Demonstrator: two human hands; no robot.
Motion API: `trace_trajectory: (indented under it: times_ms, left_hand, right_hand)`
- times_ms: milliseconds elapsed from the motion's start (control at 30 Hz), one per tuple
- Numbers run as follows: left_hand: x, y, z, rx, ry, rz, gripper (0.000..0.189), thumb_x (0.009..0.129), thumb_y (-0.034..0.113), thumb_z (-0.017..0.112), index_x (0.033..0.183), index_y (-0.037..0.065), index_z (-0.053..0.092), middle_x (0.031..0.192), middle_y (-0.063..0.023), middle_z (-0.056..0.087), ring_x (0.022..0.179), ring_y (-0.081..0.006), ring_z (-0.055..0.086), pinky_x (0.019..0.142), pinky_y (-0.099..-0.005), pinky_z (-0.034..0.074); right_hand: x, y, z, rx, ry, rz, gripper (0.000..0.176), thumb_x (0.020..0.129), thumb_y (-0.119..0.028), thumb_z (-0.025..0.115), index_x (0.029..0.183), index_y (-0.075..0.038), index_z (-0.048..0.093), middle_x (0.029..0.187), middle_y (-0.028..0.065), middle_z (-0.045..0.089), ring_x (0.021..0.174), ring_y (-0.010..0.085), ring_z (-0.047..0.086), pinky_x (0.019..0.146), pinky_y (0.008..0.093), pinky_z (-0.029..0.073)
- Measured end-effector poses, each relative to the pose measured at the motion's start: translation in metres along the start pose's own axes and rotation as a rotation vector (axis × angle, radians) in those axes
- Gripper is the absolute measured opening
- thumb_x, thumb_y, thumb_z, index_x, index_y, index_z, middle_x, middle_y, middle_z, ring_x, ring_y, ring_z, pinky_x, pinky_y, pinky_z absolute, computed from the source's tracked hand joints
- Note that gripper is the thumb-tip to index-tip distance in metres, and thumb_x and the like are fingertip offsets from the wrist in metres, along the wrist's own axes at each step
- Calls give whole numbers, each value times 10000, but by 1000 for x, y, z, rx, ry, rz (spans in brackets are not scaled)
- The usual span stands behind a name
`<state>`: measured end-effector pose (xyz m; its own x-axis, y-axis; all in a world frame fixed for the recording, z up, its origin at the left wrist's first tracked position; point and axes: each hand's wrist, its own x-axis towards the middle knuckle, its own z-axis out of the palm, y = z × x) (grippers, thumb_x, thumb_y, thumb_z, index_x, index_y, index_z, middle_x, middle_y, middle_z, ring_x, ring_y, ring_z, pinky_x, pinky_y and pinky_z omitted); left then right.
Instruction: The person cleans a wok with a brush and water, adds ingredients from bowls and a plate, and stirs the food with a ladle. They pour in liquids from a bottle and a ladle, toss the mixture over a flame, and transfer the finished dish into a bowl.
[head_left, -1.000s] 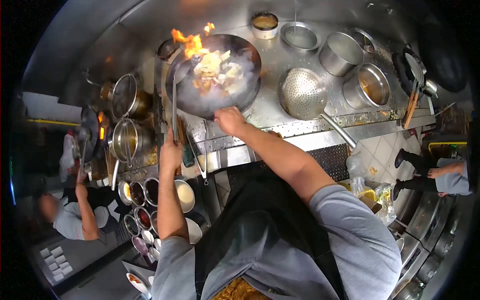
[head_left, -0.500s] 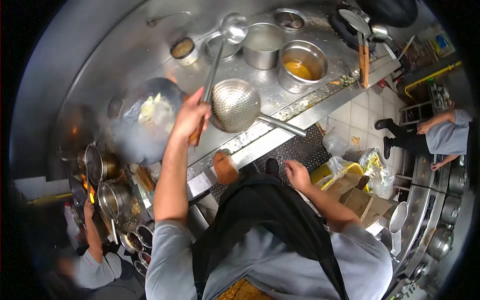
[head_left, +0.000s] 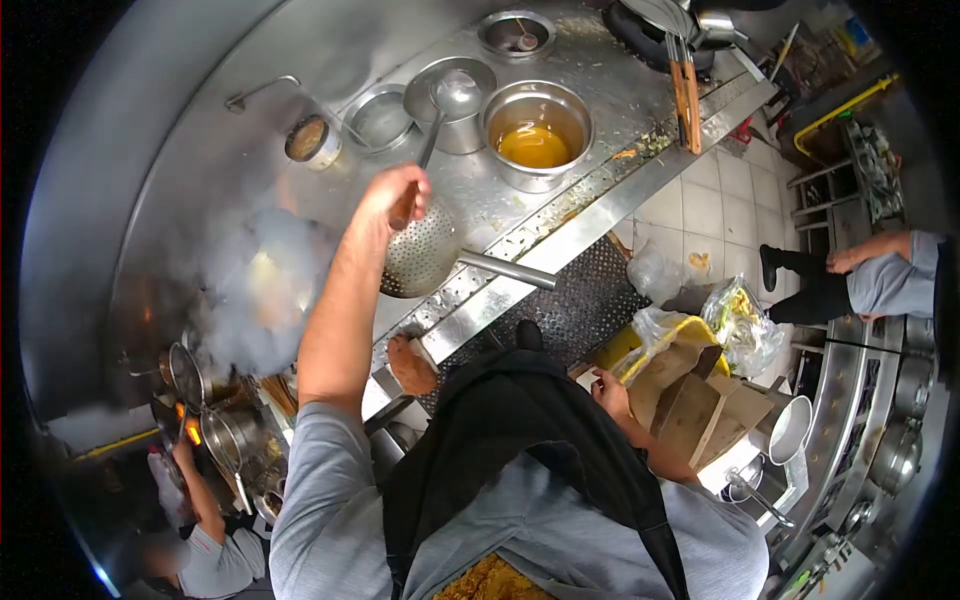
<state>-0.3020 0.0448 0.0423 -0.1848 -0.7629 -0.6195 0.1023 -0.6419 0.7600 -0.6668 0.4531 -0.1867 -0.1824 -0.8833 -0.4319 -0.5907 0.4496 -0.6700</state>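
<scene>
My left hand (head_left: 396,196) is closed round the wooden handle of a long metal ladle (head_left: 432,138). The ladle's bowl is over or inside a tall steel pot (head_left: 463,135); its exact depth is hard to judge. Beneath that hand lies a perforated strainer (head_left: 425,255), its tubular handle reaching past the counter's edge. Thick smoke covers most of the wok on the left, with pale food (head_left: 266,275) faintly showing. My right hand (head_left: 612,396) is low at my side by a cardboard box (head_left: 690,400), fingers curled near a small pale patch.
A steel pot of yellow liquid (head_left: 540,148) stands right of the ladle. Behind are a can (head_left: 313,143) and a water-filled pot (head_left: 380,118). Wooden-handled strainers (head_left: 686,100) lie at the far right. One co-worker (head_left: 895,280) stands right, another (head_left: 215,550) lower left by flames.
My left hand has carried the ladle away from me to the tall pot. Smoke over the wok has thickened. My right hand has drawn down towards the cardboard box and its fingers have curled.
</scene>
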Motion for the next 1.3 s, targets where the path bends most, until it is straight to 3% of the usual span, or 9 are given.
trace_trajectory:
  times_ms: [33,133,633,900,1067,1167,1200,1267,1300]
  left_hand:
    - [1,4,-3,-233,-120,-74,118,880,126,536,781,111,473,646,6,521,500,-105,473,431,-270,376]
    - [-1,4,0,-541,-205,-96,122,891,130,535,785,109,480,644,20,517,495,-103,472,444,-268,382]
    - [-82,11,-17,-953,-402,81,90,922,90,490,836,78,466,677,17,522,475,-81,471,426,-247,372]
    - [-177,-22,-83,-1146,-543,175,133,963,108,442,859,45,498,746,-6,507,517,-91,494,445,-271,401]
    - [-261,-68,-150,-1103,-405,297,125,980,123,443,903,43,501,748,2,499,517,-84,498,437,-260,401]
    - [-305,-103,-197,-918,-82,330,88,984,152,464,998,78,508,687,22,481,439,-85,444,357,-252,359]
    - [-322,-105,-201,-819,190,289,169,958,126,488,1112,74,532,652,12,472,423,-89,436,348,-260,353]
    - [-339,-125,-233,-438,315,292,501,892,70,509,1388,73,437,675,3,496,447,-105,453,386,-265,380]
    - [-345,-135,-247,-443,323,296,501,892,70,509,1388,73,437,675,3,496,447,-105,453,386,-265,380]
  right_hand:
    - [2,3,-2,-20,-17,13,299,879,-116,609,1172,-59,625,910,180,689,784,313,681,725,413,536]
    - [11,1,-11,-100,-36,52,320,879,-132,617,1192,-67,611,943,173,699,810,328,683,745,420,539]
    - [46,-34,-18,-25,42,-168,272,876,-83,611,1141,-21,602,940,194,683,884,362,673,772,432,526]
    - [55,-78,8,-99,25,-287,268,872,-71,611,1136,-19,615,928,197,679,859,359,667,766,430,525]
    - [41,-112,35,-149,-30,-365,254,882,-55,598,1132,-18,624,929,186,677,840,346,667,753,425,524]
    - [30,-162,57,-51,-4,-503,225,899,-50,594,1117,-14,635,913,187,673,834,335,667,750,404,529]
    - [27,-184,67,-55,-9,-509,225,899,-50,594,1117,-14,635,913,187,673,834,335,667,750,404,529]
    - [28,-223,88,33,-48,-618,222,902,-52,595,1115,-7,638,930,195,672,847,346,667,773,405,530]
    - [35,-239,95,-33,28,-735,236,890,-49,603,1119,-5,636,962,204,668,870,357,662,794,412,526]
